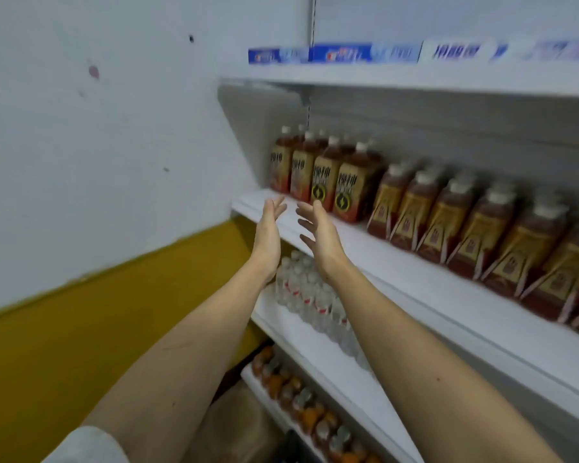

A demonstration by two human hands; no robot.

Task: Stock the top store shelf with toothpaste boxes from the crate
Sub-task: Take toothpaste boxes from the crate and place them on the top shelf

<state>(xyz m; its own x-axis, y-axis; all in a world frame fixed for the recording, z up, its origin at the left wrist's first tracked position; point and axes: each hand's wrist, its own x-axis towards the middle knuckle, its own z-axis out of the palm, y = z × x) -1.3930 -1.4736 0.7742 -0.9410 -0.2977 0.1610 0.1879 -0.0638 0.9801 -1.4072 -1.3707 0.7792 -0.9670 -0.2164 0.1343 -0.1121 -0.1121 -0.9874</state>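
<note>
Left hand (268,233) and right hand (318,235): both empty, fingers spread, palms facing each other, raised side by side before the front edge of the tea bottle shelf (415,282). Brown tea bottles (328,175) just behind fingertips. Toothpaste boxes (365,52) lying in a row on top shelf (398,76), well above hands. Water bottles (310,295) one shelf below.

The toothpaste boxes (365,52) up top look like shiny card. My shelf (415,282) looks like smooth white painted metal, and the tea bottles (335,182) are glossy plastic with paper-like labels.
</note>
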